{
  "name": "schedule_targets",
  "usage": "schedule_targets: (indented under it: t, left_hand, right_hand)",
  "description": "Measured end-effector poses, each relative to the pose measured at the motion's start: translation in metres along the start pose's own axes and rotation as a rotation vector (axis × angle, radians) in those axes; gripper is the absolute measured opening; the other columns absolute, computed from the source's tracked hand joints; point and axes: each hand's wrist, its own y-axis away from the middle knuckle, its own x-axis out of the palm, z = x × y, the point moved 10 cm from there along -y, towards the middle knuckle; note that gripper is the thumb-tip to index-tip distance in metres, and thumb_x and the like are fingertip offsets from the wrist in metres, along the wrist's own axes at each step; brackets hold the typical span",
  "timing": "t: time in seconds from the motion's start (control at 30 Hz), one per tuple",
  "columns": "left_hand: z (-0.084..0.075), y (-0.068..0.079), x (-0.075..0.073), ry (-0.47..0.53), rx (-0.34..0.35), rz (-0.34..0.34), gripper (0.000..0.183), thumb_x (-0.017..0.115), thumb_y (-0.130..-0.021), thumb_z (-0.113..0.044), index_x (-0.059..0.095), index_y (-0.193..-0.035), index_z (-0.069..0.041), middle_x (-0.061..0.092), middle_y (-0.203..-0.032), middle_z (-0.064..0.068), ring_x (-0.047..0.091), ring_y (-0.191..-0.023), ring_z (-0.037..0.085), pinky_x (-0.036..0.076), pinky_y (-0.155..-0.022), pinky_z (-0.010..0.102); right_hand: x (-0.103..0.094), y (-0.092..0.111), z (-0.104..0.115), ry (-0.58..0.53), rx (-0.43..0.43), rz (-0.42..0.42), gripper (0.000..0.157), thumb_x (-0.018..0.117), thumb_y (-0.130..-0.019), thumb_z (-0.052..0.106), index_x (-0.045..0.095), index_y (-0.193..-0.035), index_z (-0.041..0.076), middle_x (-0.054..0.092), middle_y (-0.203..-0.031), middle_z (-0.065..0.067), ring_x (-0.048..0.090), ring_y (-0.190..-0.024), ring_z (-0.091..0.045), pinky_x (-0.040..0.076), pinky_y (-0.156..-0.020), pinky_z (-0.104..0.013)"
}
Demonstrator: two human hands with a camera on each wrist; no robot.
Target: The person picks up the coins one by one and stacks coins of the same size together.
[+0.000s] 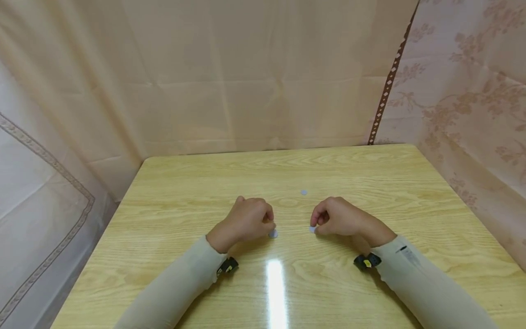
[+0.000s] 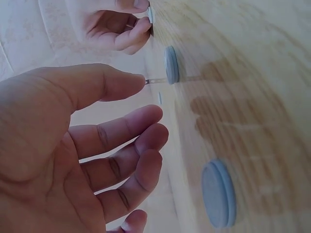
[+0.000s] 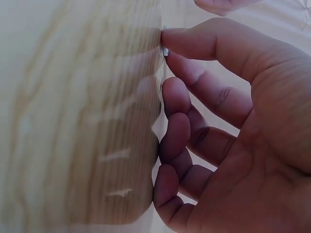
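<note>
My left hand (image 1: pixel 249 220) hovers low over the table with fingers loosely bent. In the left wrist view its thumb and fingertips stand apart with nothing between them. Just past the thumb tip lies a small flat pale blue disc (image 2: pixel 171 65); it also shows beside the fingers in the head view. A second blue disc (image 2: pixel 218 193) rests on the table below the fingers, hidden under the hand in the head view. My right hand (image 1: pixel 343 218) pinches another disc (image 1: pixel 312 229) by its edge between thumb and forefinger, down at the tabletop.
Farther back on the wood-grain table (image 1: pixel 185 178) lies one more small disc (image 1: pixel 304 192). A beige curtain (image 1: pixel 246 82) hangs along the table's back edge, and a flowered cloth (image 1: pixel 472 100) hangs at the right. Each wrist wears a small dark device.
</note>
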Motion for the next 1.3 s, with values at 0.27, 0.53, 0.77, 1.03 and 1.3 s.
schedule_targets:
  t: [0.27, 0.53, 0.77, 1.03, 1.3]
  left_hand:
    - [0.005, -0.004, -0.002, 0.014, -0.01, -0.01, 0.012, 0.071, -0.092, -0.031, 0.075, -0.083, -0.025, 0.066, -0.084, -0.016, 0.055, -0.074, 0.008, 0.029, -0.078, 0.039]
    - [0.004, -0.016, -0.005, -0.035, 0.02, -0.01, 0.014, 0.071, -0.09, -0.028, 0.071, -0.077, -0.024, 0.064, -0.078, -0.015, 0.055, -0.071, 0.008, 0.03, -0.077, 0.038]
    - [0.003, -0.028, -0.003, -0.099, 0.045, 0.009, 0.021, 0.066, -0.087, -0.023, 0.062, -0.067, -0.025, 0.056, -0.068, -0.011, 0.046, -0.064, 0.01, 0.03, -0.077, 0.041]
    - [0.008, -0.047, 0.007, -0.042, -0.003, 0.092, 0.013, 0.07, -0.091, -0.027, 0.069, -0.078, -0.026, 0.065, -0.079, -0.014, 0.059, -0.076, 0.011, 0.041, -0.098, 0.054]
    - [0.008, -0.07, 0.008, -0.03, -0.027, 0.11, 0.01, 0.07, -0.091, -0.027, 0.07, -0.082, -0.025, 0.067, -0.083, -0.012, 0.061, -0.078, 0.013, 0.047, -0.085, 0.044]
  right_hand:
    - [0.003, 0.001, 0.001, 0.003, -0.023, 0.008, 0.011, 0.081, -0.084, 0.013, 0.075, -0.089, 0.021, 0.064, -0.079, 0.006, 0.057, -0.075, -0.014, 0.049, -0.068, -0.026]
    - [0.005, 0.0, 0.008, -0.015, -0.043, 0.004, 0.011, 0.08, -0.085, 0.012, 0.075, -0.089, 0.021, 0.062, -0.075, 0.004, 0.055, -0.07, -0.013, 0.047, -0.063, -0.025]
    - [0.008, -0.003, 0.013, -0.028, -0.041, -0.004, 0.009, 0.08, -0.085, 0.013, 0.076, -0.089, 0.02, 0.062, -0.073, 0.004, 0.055, -0.067, -0.012, 0.047, -0.061, -0.025]
    - [0.01, -0.004, 0.012, -0.024, -0.031, -0.004, 0.01, 0.08, -0.085, 0.013, 0.075, -0.088, 0.022, 0.061, -0.071, 0.004, 0.054, -0.066, -0.011, 0.045, -0.061, -0.025]
    - [0.009, -0.003, 0.013, -0.019, -0.02, -0.003, 0.01, 0.08, -0.085, 0.014, 0.076, -0.089, 0.022, 0.062, -0.072, 0.004, 0.055, -0.067, -0.012, 0.046, -0.062, -0.026]
